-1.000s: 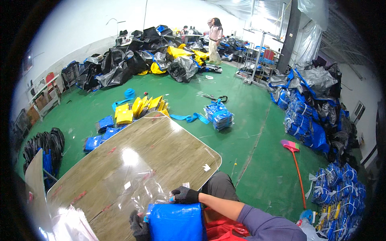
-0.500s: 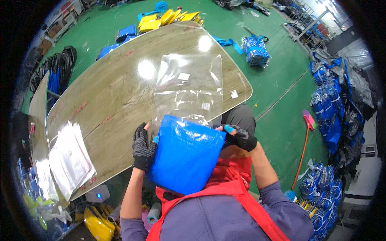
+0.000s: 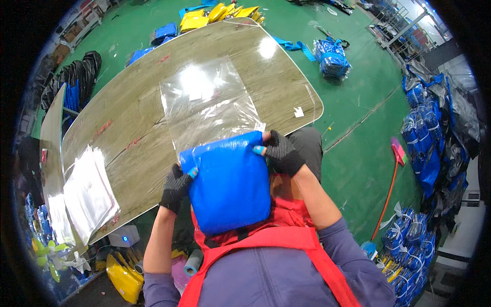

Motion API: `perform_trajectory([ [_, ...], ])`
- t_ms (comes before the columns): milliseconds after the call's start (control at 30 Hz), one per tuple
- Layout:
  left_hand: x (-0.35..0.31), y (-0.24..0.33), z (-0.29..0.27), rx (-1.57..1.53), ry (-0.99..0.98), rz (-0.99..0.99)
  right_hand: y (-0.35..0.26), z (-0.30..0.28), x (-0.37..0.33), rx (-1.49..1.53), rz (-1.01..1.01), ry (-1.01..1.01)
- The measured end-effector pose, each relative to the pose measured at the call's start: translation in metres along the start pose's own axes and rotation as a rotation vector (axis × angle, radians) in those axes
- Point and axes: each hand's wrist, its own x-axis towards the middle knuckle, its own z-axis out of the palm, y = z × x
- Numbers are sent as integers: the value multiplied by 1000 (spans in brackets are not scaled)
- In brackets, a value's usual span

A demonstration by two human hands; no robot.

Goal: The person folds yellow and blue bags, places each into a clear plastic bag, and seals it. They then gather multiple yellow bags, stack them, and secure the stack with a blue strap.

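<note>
A folded blue tarp is held between my two hands at the near edge of the table, its lower part over my lap. My left hand, in a dark fingerless glove with blue tape on the thumb, grips its left edge. At the far right corner my right hand, gloved and taped likewise, pinches the tarp with thumb and fingers. A clear plastic bag lies flat on the table just beyond. The bag's near end meets the tarp's far edge; whether the tarp is inside it, I cannot tell.
The wood-grain table carries a stack of clear bags at its left. Yellow bundles lie past the far edge. On the green floor are a strapped blue bundle, a red-handled broom and several tied blue bundles.
Both hands have shifted left with the tarp and turned it counterclockwise, raising its right corner. The clear bag has swung left with it.
</note>
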Motion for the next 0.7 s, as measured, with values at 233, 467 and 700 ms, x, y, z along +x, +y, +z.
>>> perform_trajectory([
  [233, -10, 7, 7, -104, -45, 19, -3, 3, -3, 197, -12, 105],
  [467, 20, 33, 38, 917, 420, 729, 4, 23, 24, 151, -70, 167],
  [700, 44, 32, 70, 823, 270, 600, -4, 27, 31, -225, 149, 135],
])
